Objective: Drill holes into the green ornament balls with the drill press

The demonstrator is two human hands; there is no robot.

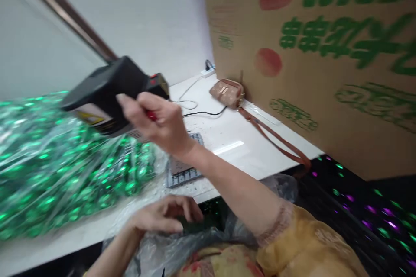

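My right hand [159, 119] is raised over the table and wrapped round a black boxy hand-held tool [110, 91] with a yellow warning label on its side. A long brownish metal bar [65, 11] runs up to the left from the tool's top; whether it is joined to it I cannot tell. Lower down, my left hand [165, 216] hovers at the table's front edge above a clear plastic bag [162, 251] on my lap. Its thumb and bent fingers stand apart, with dark material beneath them. Behind my right wrist lies a flat gridded board [185, 175].
Plastic-wrapped green sequined material [81, 169] covers the table's left part. A small brown purse [227, 93] with a strap lies near the back, close to a power strip [208, 71] and cables. A big cardboard box [308, 73] stands at right, above dark sequined fabric [367, 216].
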